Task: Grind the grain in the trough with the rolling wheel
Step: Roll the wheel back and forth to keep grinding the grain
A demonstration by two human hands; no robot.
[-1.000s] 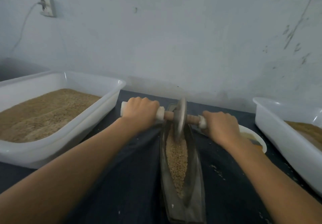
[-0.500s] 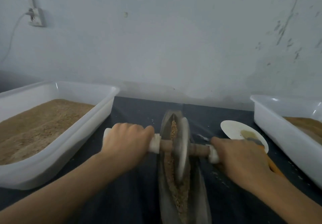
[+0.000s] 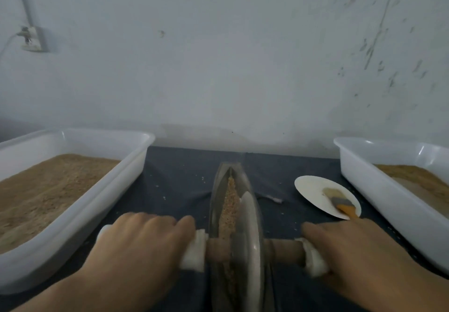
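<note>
A narrow boat-shaped metal trough (image 3: 220, 190) lies lengthwise on the dark cloth, with tan grain (image 3: 230, 200) along its groove. The rolling wheel (image 3: 250, 246), a thin metal disc on a wooden axle with white end grips, stands in the near part of the trough. My left hand (image 3: 143, 246) is closed over the left grip and my right hand (image 3: 352, 253) over the right grip. The near end of the trough runs below the frame's edge.
A white tub of grain (image 3: 126, 180) stands to the left and another white tub (image 3: 364, 178) to the right. A small white plate (image 3: 313, 190) holding an orange-handled brush (image 3: 340, 202) lies right of the trough. Wall close behind.
The wheel has rolled from the far end of the trough toward me, both hands drawing back with it. The grain at the far end is now uncovered.
</note>
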